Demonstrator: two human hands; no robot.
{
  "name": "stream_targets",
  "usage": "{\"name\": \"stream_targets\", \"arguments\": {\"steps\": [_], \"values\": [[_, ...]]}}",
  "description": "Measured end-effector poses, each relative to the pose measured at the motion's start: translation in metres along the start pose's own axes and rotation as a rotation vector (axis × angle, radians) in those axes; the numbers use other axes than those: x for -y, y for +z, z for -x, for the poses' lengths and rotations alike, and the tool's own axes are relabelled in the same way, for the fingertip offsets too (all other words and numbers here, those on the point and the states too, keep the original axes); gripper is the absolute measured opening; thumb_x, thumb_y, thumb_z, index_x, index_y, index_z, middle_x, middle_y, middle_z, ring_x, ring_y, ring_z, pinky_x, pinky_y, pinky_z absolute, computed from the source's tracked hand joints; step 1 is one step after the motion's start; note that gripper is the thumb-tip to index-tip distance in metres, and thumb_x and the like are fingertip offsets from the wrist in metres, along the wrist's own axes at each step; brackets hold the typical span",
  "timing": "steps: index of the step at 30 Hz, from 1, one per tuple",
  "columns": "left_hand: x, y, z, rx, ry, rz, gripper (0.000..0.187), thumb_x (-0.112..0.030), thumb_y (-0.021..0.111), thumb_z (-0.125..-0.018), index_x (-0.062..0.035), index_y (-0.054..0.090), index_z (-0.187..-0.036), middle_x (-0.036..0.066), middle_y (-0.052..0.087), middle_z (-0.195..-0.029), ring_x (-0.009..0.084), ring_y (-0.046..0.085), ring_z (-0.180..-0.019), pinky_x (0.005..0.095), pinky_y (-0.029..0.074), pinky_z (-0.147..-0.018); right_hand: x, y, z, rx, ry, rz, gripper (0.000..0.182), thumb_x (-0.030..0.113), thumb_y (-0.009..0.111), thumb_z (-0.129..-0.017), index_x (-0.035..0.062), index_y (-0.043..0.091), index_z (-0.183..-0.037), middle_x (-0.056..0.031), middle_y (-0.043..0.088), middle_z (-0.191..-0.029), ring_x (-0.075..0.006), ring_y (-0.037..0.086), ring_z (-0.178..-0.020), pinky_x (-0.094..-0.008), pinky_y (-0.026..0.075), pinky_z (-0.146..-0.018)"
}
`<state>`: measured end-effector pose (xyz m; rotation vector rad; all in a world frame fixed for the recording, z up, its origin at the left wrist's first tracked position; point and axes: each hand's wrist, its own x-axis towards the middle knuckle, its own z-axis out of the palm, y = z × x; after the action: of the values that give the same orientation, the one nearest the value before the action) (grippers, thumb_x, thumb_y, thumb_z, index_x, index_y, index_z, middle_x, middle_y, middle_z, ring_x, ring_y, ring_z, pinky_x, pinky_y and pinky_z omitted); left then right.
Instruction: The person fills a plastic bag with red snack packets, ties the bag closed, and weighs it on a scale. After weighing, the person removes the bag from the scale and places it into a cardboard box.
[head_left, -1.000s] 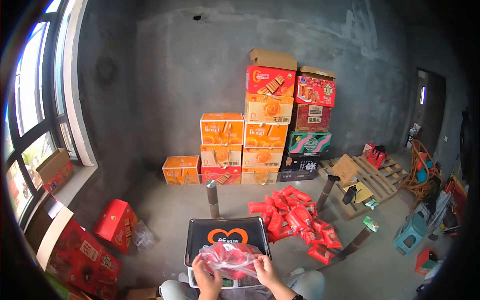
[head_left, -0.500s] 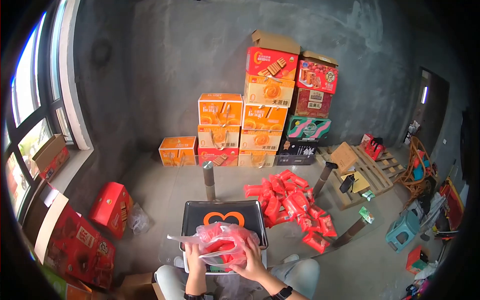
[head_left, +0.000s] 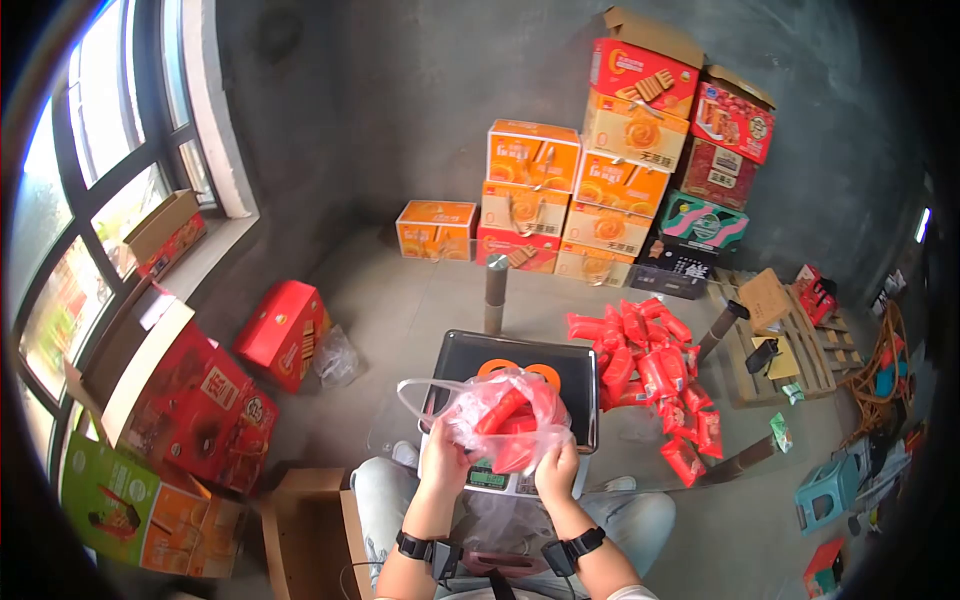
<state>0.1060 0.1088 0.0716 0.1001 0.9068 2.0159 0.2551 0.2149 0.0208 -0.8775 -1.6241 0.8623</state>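
Observation:
A clear plastic bag (head_left: 462, 412) with red packets (head_left: 512, 425) inside rests on the black tray (head_left: 470, 350) of a digital scale. The scale's green-lit display (head_left: 488, 478) shows just below the bag. At the bag's near left edge, my left hand (head_left: 442, 460) pinches the plastic. My right hand (head_left: 556, 472) grips the near right edge with its fingers closed. One bag handle loops out loosely to the left. To the right of the tray, on the glass table, lies a pile of loose red packets (head_left: 655, 370).
Orange and red cartons (head_left: 610, 185) are stacked against the wall behind the glass table. An open cardboard box (head_left: 310, 530) stands by my left leg. Red boxes (head_left: 280, 335) lie at left. A wooden pallet (head_left: 790, 370) and a teal stool (head_left: 828, 492) are at right.
The view has swung left and down. My hands have shifted from the bag's sides to its near edge, with the fingers now closed on the plastic. The scale display has come into sight.

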Motion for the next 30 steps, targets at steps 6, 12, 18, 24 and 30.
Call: {"name": "stream_targets", "arguments": {"steps": [6,12,18,24,30], "values": [[-0.041,0.005,0.016,-0.070,0.170,-0.099,0.038,-0.032,0.035,-0.102,-0.0057,0.052,-0.123,0.009,0.064,-0.110,0.0172,0.065,-0.087,0.0264,0.053,-0.053,0.033,0.031,0.007,-0.109,0.220,-0.286,0.032,0.024,0.037,-0.103,-0.0027,0.054,-0.107,-0.0087,0.061,-0.097,-0.0170,0.055,-0.088,-0.0326,0.045,-0.082],[-0.130,-0.019,0.074,-0.094,0.518,-0.349,0.041,-0.036,0.040,-0.101,-0.0022,0.055,-0.118,0.013,0.066,-0.105,0.0222,0.067,-0.087,0.0285,0.055,-0.054,0.121,0.068,0.036,0.113,0.203,-0.531,0.040,0.032,0.037,-0.104,-0.0034,0.054,-0.113,-0.0117,0.060,-0.107,-0.0181,0.055,-0.096,-0.0341,0.044,-0.086],[-0.186,-0.096,0.173,-0.307,0.732,-0.465,0.045,-0.040,0.043,-0.099,0.0005,0.054,-0.118,0.019,0.067,-0.107,0.0248,0.069,-0.085,0.0313,0.056,-0.061,0.182,0.104,0.100,0.489,0.386,-0.604,0.031,0.027,0.042,-0.102,0.0017,0.056,-0.090,-0.0061,0.056,-0.078,-0.0174,0.052,-0.071,-0.0338,0.043,-0.068],[-0.144,-0.264,0.243,-0.643,0.952,-0.494,0.047,-0.041,0.042,-0.100,0.0008,0.058,-0.114,0.015,0.065,-0.110,0.0248,0.063,-0.102,0.0381,0.049,-0.092,0.218,0.145,0.223,0.852,0.476,-0.673,0.032,0.026,0.043,-0.103,0.0027,0.056,-0.086,-0.0064,0.059,-0.077,-0.0164,0.056,-0.072,-0.0325,0.046,-0.069],[0.016,-0.450,0.262,-0.722,0.439,-0.389,0.079,-0.075,0.029,-0.087,-0.0115,0.054,-0.128,0.011,0.063,-0.118,0.0321,0.062,-0.098,0.0392,0.053,-0.083,0.186,0.191,0.344,1.304,0.711,-0.485,0.041,0.037,0.038,-0.104,0.0038,0.058,-0.090,-0.0030,0.060,-0.074,-0.0135,0.056,-0.067,-0.0308,0.047,-0.066]]}}
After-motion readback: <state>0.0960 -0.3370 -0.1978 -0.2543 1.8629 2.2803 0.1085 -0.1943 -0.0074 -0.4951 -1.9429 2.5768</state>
